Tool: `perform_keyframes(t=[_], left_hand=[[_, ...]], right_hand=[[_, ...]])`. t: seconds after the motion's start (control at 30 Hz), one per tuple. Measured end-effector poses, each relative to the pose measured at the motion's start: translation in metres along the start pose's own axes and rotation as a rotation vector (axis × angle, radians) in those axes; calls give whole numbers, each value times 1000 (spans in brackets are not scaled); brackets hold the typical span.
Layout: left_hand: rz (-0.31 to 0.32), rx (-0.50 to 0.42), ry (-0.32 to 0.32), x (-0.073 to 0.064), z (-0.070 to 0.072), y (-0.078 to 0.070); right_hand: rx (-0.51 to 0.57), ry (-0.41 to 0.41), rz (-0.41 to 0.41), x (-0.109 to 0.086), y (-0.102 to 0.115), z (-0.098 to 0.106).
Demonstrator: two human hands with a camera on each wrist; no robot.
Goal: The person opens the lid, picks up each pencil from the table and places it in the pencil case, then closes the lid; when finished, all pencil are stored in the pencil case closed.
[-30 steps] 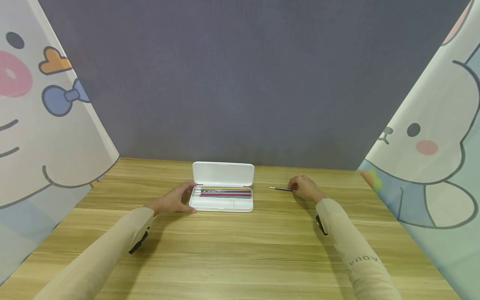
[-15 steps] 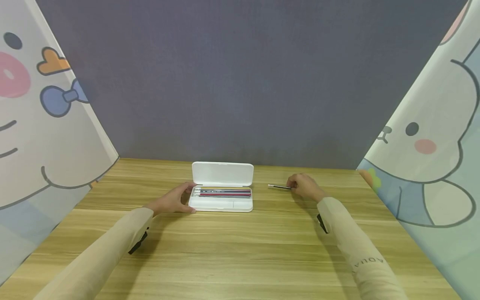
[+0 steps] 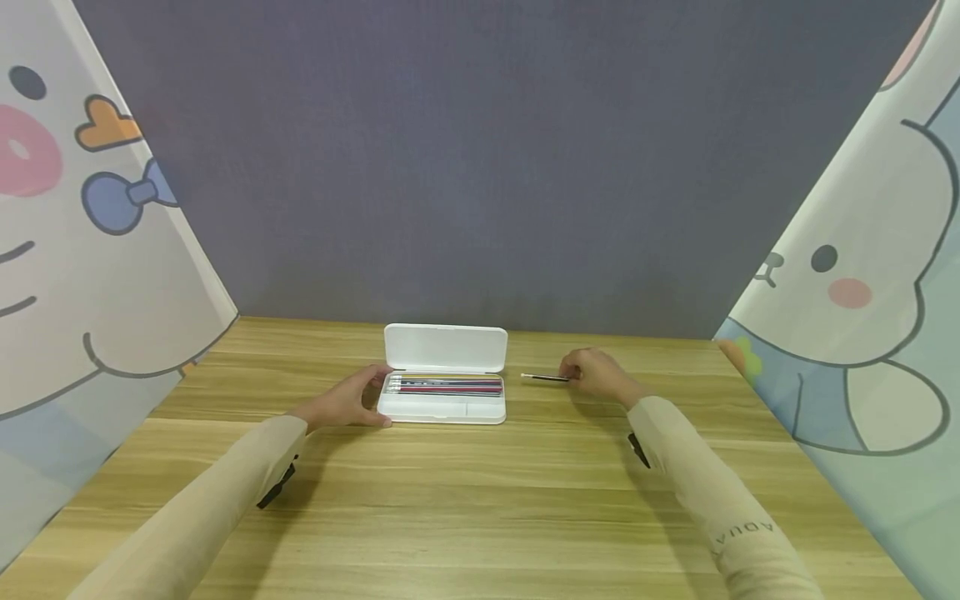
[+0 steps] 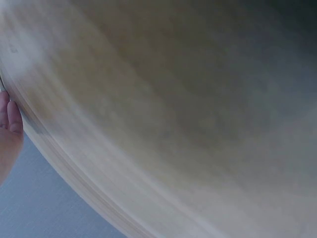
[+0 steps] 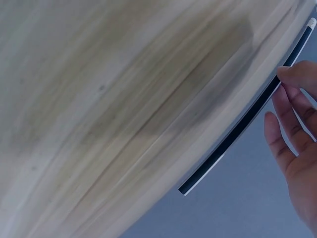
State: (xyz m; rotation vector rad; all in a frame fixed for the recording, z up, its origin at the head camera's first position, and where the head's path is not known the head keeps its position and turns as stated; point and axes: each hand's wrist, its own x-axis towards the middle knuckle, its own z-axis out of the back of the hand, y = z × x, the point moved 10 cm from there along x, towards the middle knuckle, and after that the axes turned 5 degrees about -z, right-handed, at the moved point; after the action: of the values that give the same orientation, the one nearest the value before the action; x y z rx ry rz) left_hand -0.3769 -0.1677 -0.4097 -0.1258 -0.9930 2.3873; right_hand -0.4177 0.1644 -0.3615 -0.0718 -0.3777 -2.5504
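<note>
In the head view an open white pencil case [image 3: 427, 408] lies on the table with its lid [image 3: 446, 348] raised at the back. Several pencils [image 3: 450, 384] lie side by side in its rear compartment. My left hand [image 3: 348, 402] holds the case's left end, thumb at the front corner and fingers at the back one. To the right of the case, my right hand [image 3: 596, 375] pinches a dark pencil [image 3: 545, 378] whose white end points left toward the case. The right wrist view shows this pencil [image 5: 242, 116] between thumb and fingertips. Only part of my left hand [image 4: 10, 124] shows in the left wrist view.
The case's front part has a low divider [image 3: 467, 409]. Behind the wooden table [image 3: 465, 508] stands a dark grey panel [image 3: 495, 167]. Cartoon-printed panels [image 3: 150, 275] flank the table on both sides.
My right hand has moved left with the pencil, bringing its white end nearer the case. The left hand and the case keep their places.
</note>
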Motion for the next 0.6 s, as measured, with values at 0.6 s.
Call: perform_keyframes(t=[0.6], left_hand=[[-10,-9,0,0,0,-4]], right_hand=[[-37,3,187,15,65,-8]])
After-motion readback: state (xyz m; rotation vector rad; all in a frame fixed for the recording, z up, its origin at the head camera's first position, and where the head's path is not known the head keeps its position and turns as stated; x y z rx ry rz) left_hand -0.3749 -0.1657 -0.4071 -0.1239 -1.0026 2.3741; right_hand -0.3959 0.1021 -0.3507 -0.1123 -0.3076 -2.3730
